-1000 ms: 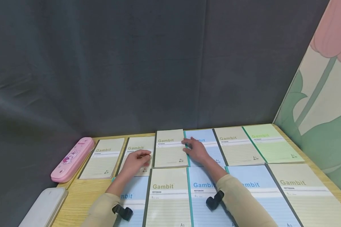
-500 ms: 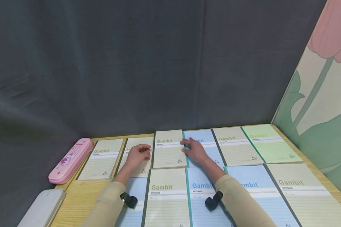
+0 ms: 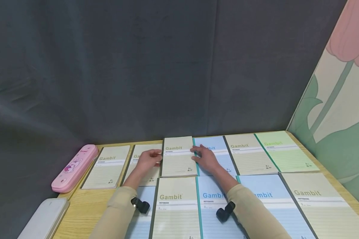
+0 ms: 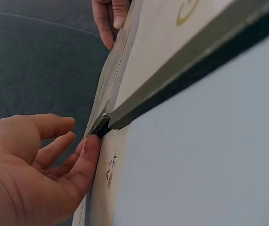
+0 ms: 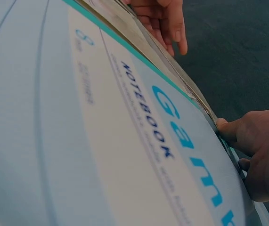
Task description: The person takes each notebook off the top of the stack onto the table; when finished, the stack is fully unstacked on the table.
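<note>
A beige Gambit notebook [image 3: 179, 161] with a dark spine lies in the back row between my hands. At its spine edge are the fingertips of my left hand [image 3: 148, 161], which is over another beige notebook [image 3: 133, 166]. My right hand [image 3: 207, 159] rests over a blue notebook [image 3: 218, 142], its fingertips at the beige notebook's right edge. In the left wrist view, the left hand [image 4: 44, 165] has its thumb against the notebook's edge, other fingers loosely bent. The right wrist view shows the right hand [image 5: 261, 150] with its thumb at the edge, partly hidden behind a blue notebook [image 5: 139, 141].
More notebooks lie in two rows, including a green one [image 3: 284, 152] at the back right and a beige one [image 3: 178, 212] in front. On the left are a pink pencil case [image 3: 74, 169] and a white box-like object [image 3: 45, 219]. A dark curtain [image 3: 152, 66] hangs behind the table.
My left hand has moved right and slightly up, to the beige notebook's spine. The right hand has stayed at its right edge.
</note>
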Motion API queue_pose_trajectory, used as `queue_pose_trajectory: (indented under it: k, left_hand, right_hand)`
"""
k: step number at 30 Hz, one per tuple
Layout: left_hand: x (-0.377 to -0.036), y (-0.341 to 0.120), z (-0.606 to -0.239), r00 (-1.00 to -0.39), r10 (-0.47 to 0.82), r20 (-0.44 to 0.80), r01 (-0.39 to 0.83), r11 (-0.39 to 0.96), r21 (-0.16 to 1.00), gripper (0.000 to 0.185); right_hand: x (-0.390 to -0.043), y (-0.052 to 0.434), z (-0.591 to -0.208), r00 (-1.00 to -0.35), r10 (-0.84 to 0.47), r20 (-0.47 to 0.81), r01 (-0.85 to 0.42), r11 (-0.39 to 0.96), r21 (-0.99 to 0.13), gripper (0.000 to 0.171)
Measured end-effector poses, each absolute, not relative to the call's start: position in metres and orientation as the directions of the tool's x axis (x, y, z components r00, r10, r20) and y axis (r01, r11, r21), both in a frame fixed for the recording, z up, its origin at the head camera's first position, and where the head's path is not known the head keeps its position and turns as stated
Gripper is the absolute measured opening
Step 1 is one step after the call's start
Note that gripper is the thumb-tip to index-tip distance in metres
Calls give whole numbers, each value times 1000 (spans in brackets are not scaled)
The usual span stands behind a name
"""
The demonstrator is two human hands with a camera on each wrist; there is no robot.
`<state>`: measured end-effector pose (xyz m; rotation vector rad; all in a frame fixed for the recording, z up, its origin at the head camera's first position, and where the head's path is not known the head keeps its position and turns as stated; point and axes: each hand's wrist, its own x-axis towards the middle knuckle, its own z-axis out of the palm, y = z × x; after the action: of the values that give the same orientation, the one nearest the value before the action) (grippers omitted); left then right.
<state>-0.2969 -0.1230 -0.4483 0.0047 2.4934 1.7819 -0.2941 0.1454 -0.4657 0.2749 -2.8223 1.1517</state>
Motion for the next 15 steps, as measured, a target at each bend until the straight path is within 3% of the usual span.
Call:
queue_pose_trajectory:
  k: [5, 15]
  left_hand:
    - [-293, -122, -453, -995, 33, -91, -82, 214, 973, 35]
    - [-295, -120, -451, -992, 36, -125, -117, 165, 979, 40]
  right_hand:
    - [-292, 146, -470, -983, -134, 122, -181, 707, -683, 35]
    - [-296, 147, -466, -984, -137, 113, -177, 701, -691, 36]
